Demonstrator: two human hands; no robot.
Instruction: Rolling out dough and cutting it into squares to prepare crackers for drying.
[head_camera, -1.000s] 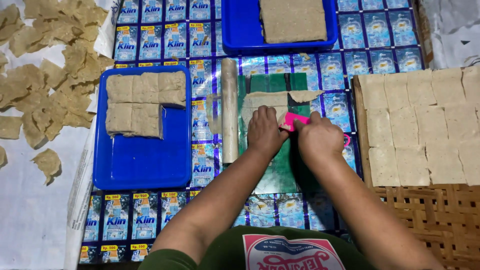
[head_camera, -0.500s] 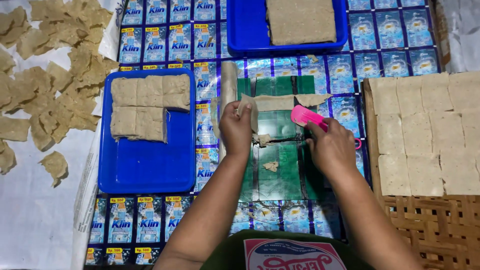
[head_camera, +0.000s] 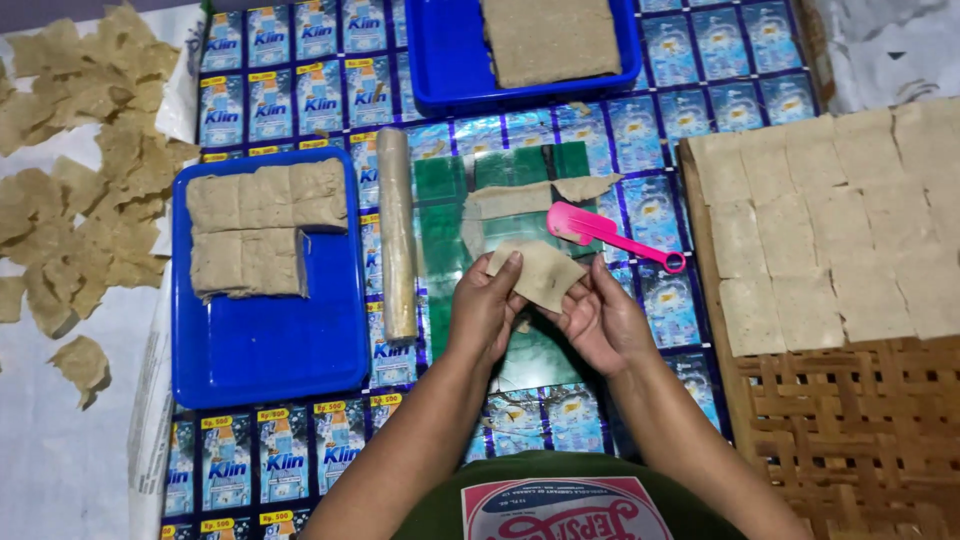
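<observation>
A thin tan square sheet (head_camera: 538, 273) sits at frame centre, pinched between the fingers of the left hand (head_camera: 484, 312) and right hand (head_camera: 598, 322), lifted over the green board (head_camera: 450, 195). Half a second ago the right hand held the pink scraper (head_camera: 600, 230); now it lies on the mat, right of centre. At left, a blue tray (head_camera: 270, 340) holds stacked tan blocks (head_camera: 262, 228). A second tray (head_camera: 440, 70) at top carries one slab. Squares (head_camera: 830, 230) cover the woven mat at right.
</observation>
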